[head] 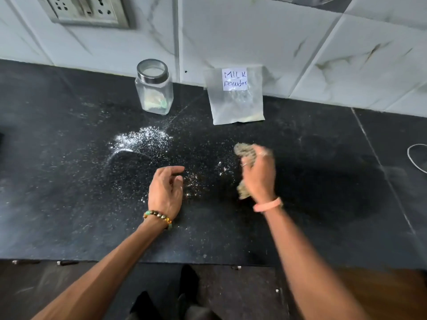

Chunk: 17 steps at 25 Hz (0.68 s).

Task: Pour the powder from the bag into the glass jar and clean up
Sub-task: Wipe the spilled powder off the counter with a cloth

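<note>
Two bare hands are working over a black speckled counter (69, 204). Gripping a crumpled grey-green cloth (245, 153), the right hand (260, 176) is clamping it against the counter, one end of the cloth poking out beyond the fingers and the other end showing below the palm; this hand is motion-blurred. One pink band (268, 205) is circling its wrist, and rings are showing on two fingers. Just to the left of it, the left hand (165, 192) is resting palm-down on the counter, fingers loosely curled and holding nothing, with one beaded bracelet (158, 217) on the wrist.

Between the two hands, fine white powder (143, 139) is lying scattered in loose specks. Beyond the left hand it is gathering into one denser white patch with a curved swept edge. To the right of the right hand the counter is looking darker and free of specks.

Farther beyond the hands, by the white tiled wall (254, 31), one glass jar (154, 87) is standing upright, square-sided, with a round metal-rimmed lid on top and a low layer of pale contents at the bottom. To its right, well apart, one clear plastic bag (235, 98) is leaning against the wall, looking nearly empty, carrying one white label hand-lettered "MILK powder". One switch-and-socket plate (87, 10) is sitting on the wall above the jar. One loop of white cable (416, 158) is showing at the far right edge.
</note>
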Available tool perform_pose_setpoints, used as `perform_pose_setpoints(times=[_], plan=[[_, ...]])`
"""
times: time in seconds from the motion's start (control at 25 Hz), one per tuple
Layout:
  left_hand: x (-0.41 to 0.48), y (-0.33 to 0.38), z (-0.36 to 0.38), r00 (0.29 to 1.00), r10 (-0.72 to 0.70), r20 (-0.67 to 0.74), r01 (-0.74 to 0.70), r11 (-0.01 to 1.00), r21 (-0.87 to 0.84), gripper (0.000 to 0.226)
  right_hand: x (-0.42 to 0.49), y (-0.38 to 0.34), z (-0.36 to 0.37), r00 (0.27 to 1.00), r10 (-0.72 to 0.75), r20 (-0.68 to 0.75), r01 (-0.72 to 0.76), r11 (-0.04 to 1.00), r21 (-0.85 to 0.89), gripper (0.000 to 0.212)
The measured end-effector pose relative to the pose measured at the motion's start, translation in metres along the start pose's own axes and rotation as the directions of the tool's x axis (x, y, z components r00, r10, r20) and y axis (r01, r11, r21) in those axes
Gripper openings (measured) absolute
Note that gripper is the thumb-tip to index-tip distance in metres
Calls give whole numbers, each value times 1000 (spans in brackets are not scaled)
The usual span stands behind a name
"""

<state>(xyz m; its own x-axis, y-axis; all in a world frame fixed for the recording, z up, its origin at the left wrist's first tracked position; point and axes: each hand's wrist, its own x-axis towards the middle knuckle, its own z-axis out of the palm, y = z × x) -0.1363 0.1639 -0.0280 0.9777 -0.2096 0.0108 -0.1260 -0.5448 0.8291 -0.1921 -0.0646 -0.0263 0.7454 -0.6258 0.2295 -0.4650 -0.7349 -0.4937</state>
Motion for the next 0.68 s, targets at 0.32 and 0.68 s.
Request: perform_pose_setpoints(times=[0.32, 0.68], plan=[[25, -34, -11, 990, -109, -84, 110, 994, 5, 23, 22, -32, 65, 990, 127, 67, -113, 978, -174, 50], [30, -56, -26, 951, -254, -177, 222, 958, -179, 34, 36, 38, 0, 997, 72, -43, -78, 981, -179, 49]])
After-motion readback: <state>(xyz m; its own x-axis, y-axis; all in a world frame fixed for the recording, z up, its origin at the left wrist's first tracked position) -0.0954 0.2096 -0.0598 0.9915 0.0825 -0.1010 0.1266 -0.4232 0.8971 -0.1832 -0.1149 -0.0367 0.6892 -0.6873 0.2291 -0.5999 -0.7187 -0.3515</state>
